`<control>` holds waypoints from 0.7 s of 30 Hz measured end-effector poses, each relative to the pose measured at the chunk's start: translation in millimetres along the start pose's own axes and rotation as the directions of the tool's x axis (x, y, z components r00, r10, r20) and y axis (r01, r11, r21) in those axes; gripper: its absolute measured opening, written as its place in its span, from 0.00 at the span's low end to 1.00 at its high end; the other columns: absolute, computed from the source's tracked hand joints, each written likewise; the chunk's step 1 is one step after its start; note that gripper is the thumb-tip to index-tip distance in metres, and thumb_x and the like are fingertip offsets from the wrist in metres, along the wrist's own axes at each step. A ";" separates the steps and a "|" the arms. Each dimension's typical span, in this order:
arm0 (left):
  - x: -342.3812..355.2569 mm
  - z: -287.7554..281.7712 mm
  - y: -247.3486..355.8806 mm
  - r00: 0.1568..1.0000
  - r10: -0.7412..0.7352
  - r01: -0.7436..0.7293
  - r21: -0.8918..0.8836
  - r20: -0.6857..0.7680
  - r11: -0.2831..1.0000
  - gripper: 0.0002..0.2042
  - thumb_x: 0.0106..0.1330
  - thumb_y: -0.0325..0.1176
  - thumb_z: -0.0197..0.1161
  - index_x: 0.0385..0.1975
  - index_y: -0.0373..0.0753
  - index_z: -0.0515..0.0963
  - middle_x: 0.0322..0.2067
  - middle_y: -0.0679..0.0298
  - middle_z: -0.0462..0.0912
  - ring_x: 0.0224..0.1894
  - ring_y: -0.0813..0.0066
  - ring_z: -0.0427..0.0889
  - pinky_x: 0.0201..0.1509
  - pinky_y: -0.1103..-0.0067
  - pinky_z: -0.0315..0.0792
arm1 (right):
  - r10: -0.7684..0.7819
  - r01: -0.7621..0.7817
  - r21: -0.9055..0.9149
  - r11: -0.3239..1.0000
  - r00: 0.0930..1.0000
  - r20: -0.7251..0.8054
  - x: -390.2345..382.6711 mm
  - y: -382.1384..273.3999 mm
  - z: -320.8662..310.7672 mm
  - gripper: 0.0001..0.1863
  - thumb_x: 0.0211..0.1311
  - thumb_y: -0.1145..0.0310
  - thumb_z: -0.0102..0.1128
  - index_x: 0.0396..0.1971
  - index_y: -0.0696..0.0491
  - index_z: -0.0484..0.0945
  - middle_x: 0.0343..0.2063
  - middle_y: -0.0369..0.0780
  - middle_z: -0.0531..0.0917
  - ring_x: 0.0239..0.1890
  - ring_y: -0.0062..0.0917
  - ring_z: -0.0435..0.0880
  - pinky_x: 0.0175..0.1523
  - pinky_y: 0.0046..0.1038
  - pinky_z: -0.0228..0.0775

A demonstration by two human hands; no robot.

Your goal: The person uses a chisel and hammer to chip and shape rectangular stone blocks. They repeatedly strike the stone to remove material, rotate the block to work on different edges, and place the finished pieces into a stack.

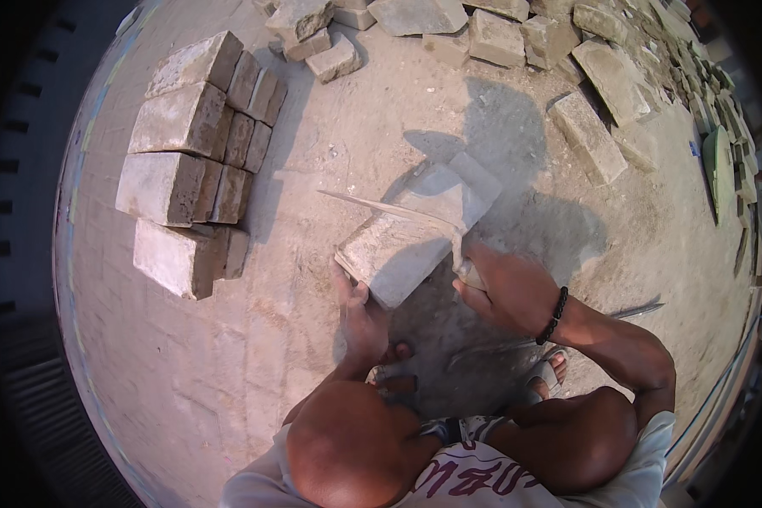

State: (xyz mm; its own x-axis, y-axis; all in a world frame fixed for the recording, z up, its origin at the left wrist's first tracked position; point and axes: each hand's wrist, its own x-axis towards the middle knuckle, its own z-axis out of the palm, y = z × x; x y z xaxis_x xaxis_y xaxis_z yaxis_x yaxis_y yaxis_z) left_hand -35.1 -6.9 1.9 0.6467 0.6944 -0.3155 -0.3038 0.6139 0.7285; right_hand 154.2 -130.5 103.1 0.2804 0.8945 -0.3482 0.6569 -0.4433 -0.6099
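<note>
A pale, dusty brick [398, 250] lies tilted on the ground in front of my knees. My left hand [360, 317] grips its near left end, with the fingers partly hidden at the brick's edge. My right hand [508, 288] is closed round the handle of a trowel [389, 207]. The trowel's blade shows nearly edge-on and points left across the brick; whether it touches the brick I cannot tell. Just beyond lies another pale block [461, 186], partly covered by the nearer brick and blade.
A stack of bricks [165, 190] stands at the left. Loose bricks and rubble [495, 38] spread along the far side and far right. A single brick [588, 140] lies right of centre. A thin pointed metal tool [639, 311] lies beyond my right forearm.
</note>
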 end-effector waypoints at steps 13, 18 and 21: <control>3.0 -16.1 -17.5 1.000 -0.001 0.001 0.013 -0.012 1.000 0.43 0.70 0.38 0.52 0.75 0.44 0.27 0.73 0.51 0.45 0.74 0.56 0.52 0.76 0.63 0.46 | -0.061 0.017 -0.256 0.967 0.984 -0.166 -27.2 53.0 51.9 0.16 0.65 0.62 0.57 0.44 0.57 0.67 0.33 0.52 0.80 0.35 0.51 0.82 0.37 0.47 0.74; 10.3 -17.8 -13.6 0.986 -0.094 0.111 0.115 -0.138 0.987 0.30 0.71 0.45 0.55 0.68 0.40 0.57 0.63 0.54 0.66 0.64 0.60 0.69 0.66 0.62 0.65 | 0.327 -0.374 -0.172 0.911 0.911 -0.251 -9.8 110.2 7.9 0.17 0.66 0.60 0.55 0.47 0.53 0.66 0.37 0.51 0.81 0.37 0.48 0.83 0.40 0.47 0.76; 19.8 -31.8 -17.2 0.962 -0.198 0.218 0.091 -0.188 0.972 0.26 0.72 0.44 0.55 0.64 0.36 0.64 0.58 0.55 0.73 0.60 0.62 0.74 0.64 0.63 0.68 | 0.150 -0.185 -0.135 0.973 0.961 -0.234 -12.0 68.6 9.3 0.18 0.65 0.61 0.56 0.47 0.55 0.66 0.35 0.53 0.81 0.38 0.49 0.83 0.42 0.48 0.75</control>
State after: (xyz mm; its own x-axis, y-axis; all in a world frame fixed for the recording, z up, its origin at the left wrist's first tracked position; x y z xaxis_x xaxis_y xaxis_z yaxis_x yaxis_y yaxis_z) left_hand -39.3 8.2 -36.2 0.5508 0.6167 -0.5623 -0.0903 0.7138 0.6945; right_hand 189.4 -172.2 58.8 0.5313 0.8065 -0.2594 0.6823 -0.5888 -0.4333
